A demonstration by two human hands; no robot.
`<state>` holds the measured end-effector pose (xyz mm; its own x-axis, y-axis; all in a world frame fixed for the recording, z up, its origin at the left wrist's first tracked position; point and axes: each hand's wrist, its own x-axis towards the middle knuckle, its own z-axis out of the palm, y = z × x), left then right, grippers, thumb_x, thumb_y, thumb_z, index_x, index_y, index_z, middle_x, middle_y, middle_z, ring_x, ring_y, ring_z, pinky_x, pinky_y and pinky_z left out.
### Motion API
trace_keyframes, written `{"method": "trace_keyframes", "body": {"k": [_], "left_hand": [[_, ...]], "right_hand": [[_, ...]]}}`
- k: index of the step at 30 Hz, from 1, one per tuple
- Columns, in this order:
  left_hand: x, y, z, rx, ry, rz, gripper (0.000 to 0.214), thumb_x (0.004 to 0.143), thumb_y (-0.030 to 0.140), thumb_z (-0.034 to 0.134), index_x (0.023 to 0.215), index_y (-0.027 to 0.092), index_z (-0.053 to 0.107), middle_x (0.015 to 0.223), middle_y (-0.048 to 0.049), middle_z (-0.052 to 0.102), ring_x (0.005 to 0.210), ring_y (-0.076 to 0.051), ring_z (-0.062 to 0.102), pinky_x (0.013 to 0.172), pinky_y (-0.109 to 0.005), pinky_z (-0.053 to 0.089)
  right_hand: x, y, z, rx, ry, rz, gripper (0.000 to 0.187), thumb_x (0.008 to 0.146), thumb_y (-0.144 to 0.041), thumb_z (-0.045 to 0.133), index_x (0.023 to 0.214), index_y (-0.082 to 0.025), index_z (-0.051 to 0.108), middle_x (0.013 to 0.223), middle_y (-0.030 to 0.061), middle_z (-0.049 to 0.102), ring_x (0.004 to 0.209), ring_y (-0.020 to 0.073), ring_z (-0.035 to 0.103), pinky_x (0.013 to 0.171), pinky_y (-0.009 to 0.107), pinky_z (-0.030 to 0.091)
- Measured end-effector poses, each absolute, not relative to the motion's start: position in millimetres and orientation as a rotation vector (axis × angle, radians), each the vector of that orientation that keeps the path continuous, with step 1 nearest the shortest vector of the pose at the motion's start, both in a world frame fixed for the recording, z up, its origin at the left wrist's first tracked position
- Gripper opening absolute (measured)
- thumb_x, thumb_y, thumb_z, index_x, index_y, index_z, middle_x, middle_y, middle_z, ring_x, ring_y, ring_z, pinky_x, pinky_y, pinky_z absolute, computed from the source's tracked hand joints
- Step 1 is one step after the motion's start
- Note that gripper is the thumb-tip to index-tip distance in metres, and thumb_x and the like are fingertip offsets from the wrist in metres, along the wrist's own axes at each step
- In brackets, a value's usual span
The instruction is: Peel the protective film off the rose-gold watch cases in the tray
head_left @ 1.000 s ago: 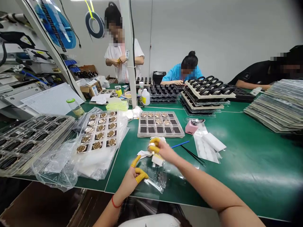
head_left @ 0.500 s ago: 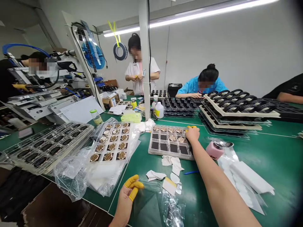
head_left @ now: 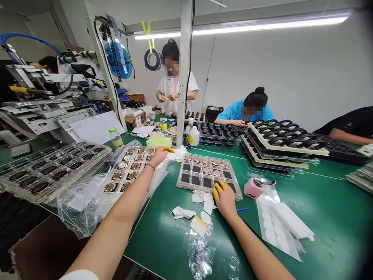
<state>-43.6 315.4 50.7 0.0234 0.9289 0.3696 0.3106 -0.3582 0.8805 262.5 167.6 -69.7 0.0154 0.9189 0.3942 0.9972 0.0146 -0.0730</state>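
My left hand (head_left: pixel 160 156), in yellow finger cots, reaches over the far right corner of a clear tray of gold-toned watch heads (head_left: pixel 117 175). Its fingertips are together beside a crumpled white cloth (head_left: pixel 180 154); whether they pinch anything is hidden. My right hand (head_left: pixel 223 196), also in yellow cots, has its fingers apart at the near edge of another clear tray (head_left: pixel 185 186). That tray carries gold-toned watch heads (head_left: pixel 206 170) in its far rows and bare black pads (head_left: pixel 196 180) in the nearer pockets.
White scraps (head_left: pixel 183 212) and clear film (head_left: pixel 198 252) lie in front. A pink pump bottle (head_left: pixel 253 188), a blue stick (head_left: pixel 243 209) and a sheet of white round pieces (head_left: pixel 275 229) are at right. Tray stacks (head_left: pixel 49 171) stand left, strap trays (head_left: pixel 287 142) behind right. Co-workers sit and stand beyond.
My left hand has gone from the near table edge up to the white cloth beyond the left tray. My right hand has come from the right tray's far corner to its near edge.
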Motion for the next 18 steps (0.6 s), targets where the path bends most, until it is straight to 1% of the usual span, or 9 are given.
{"method": "trace_keyframes", "body": {"k": [2, 5, 8, 11, 14, 18], "left_hand": [[-32, 332, 36, 1.772, 1.376, 1.138, 0.026, 0.088, 0.030, 0.056, 0.108, 0.014, 0.059, 0.107, -0.0079, 0.062, 0.090, -0.019, 0.062, 0.078, -0.038, 0.053], [-23, 341, 20, 1.846, 1.537, 0.900, 0.028, 0.089, 0.031, 0.054, 0.112, 0.016, 0.057, 0.114, -0.0086, 0.059, 0.096, -0.020, 0.060, 0.083, -0.041, 0.052], [-13, 343, 16, 1.919, 1.646, 0.747, 0.030, 0.088, 0.030, 0.055, 0.115, 0.016, 0.056, 0.120, -0.0095, 0.056, 0.104, -0.023, 0.057, 0.088, -0.045, 0.049], [4, 336, 15, 1.969, 1.706, 0.633, 0.032, 0.089, 0.030, 0.055, 0.117, 0.016, 0.054, 0.125, -0.0105, 0.053, 0.107, -0.024, 0.055, 0.090, -0.046, 0.048], [21, 322, 7, 1.963, 1.737, 0.468, 0.032, 0.088, 0.030, 0.055, 0.117, 0.016, 0.054, 0.121, -0.0104, 0.055, 0.103, -0.023, 0.057, 0.086, -0.044, 0.050], [33, 310, -3, 1.902, 1.739, 0.246, 0.031, 0.088, 0.031, 0.055, 0.115, 0.014, 0.055, 0.114, -0.0093, 0.058, 0.097, -0.021, 0.060, 0.081, -0.041, 0.052]], "right_hand": [[261, 155, -80, -1.919, -1.987, -0.384, 0.041, 0.088, -0.027, 0.043, 0.123, -0.010, 0.054, 0.130, 0.0159, 0.052, 0.131, 0.0313, 0.032, 0.107, 0.047, 0.023], [262, 148, -84, -1.886, -1.987, -0.373, 0.045, 0.086, -0.024, 0.046, 0.128, -0.010, 0.050, 0.131, 0.0156, 0.050, 0.133, 0.0303, 0.030, 0.108, 0.048, 0.023], [263, 150, -80, -1.890, -1.968, -0.325, 0.041, 0.085, -0.022, 0.047, 0.123, -0.010, 0.054, 0.128, 0.0169, 0.053, 0.131, 0.0304, 0.033, 0.107, 0.048, 0.024], [264, 154, -77, -1.868, -1.944, -0.280, 0.036, 0.085, -0.022, 0.049, 0.116, -0.007, 0.059, 0.124, 0.0193, 0.056, 0.129, 0.0319, 0.036, 0.106, 0.050, 0.026], [265, 157, -77, -1.818, -1.914, -0.244, 0.031, 0.084, -0.022, 0.051, 0.109, -0.007, 0.062, 0.121, 0.0193, 0.057, 0.126, 0.0327, 0.039, 0.104, 0.049, 0.028], [268, 159, -79, -1.786, -1.885, -0.230, 0.030, 0.082, -0.024, 0.054, 0.107, -0.009, 0.063, 0.119, 0.0179, 0.059, 0.125, 0.0313, 0.039, 0.103, 0.047, 0.029]]}}
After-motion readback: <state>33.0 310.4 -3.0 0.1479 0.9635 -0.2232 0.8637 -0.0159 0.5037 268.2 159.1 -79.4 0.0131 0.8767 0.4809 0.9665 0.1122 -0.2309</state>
